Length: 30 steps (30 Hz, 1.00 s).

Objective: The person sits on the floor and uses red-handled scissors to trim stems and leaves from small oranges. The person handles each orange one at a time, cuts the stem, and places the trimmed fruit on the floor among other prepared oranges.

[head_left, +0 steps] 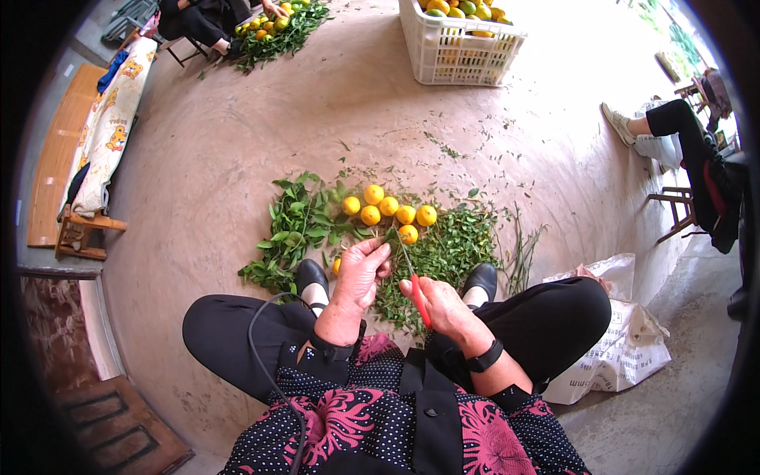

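Between the thumb and fingers of my left hand [362,270] is a green leafy sprig [391,236]. My right hand [442,306] grips red-handled scissors [419,297], whose blades point up and left towards the sprig; whether the blades are apart is too small to tell. Several orange citrus fruits [388,206] lie grouped on the floor just beyond my hands, and one more fruit [336,266] is partly hidden beside my left hand. Larger leafy twigs [294,222] lie on the left. A heap of small cut leaves [457,243] spreads beneath and right of the scissors.
A white plastic crate [463,50] of citrus stands ahead. Another seated person [205,24] reaches to fruit on leaves at the upper left. A person's leg [683,119] and a wooden stool [674,208] are at the right. A white woven sack [617,350] lies near my right knee.
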### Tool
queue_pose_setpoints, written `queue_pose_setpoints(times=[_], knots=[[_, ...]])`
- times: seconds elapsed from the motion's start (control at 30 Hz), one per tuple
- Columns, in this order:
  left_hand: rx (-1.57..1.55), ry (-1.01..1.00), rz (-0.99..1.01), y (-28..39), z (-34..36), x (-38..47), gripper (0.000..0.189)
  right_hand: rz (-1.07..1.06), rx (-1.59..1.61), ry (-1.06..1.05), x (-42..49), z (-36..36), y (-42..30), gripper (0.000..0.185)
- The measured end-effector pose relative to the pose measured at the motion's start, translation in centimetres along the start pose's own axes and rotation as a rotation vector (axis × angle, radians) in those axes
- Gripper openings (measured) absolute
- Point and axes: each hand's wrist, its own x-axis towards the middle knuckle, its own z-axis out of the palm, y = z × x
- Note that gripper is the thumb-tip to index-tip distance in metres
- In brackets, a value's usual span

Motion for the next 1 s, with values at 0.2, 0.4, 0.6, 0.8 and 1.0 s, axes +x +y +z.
queue_pose_setpoints(times=[0.2,0.4,0.6,0.8,1.0], knots=[[0.020,0.023,-0.005,0.08,0.04,-0.04,0.007,0.022,0.004,-0.017,0.09,0.06,-0.05,0.043],[0.037,0.039,-0.005,0.16,0.08,-0.09,0.007,0.085,0.001,-0.042,0.02,-0.13,-0.30,0.048],[0.059,0.036,0.016,0.24,-0.25,0.14,0.007,0.198,0.063,-0.114,0.21,0.34,0.04,0.055],[0.084,0.032,-0.003,0.28,-0.11,0.06,0.012,0.243,-0.032,-0.128,-0.01,0.40,-0.24,0.061],[0.190,0.011,-0.036,0.56,0.25,-0.19,0.019,0.177,-0.079,-0.053,-0.17,-0.11,-0.72,0.056]])
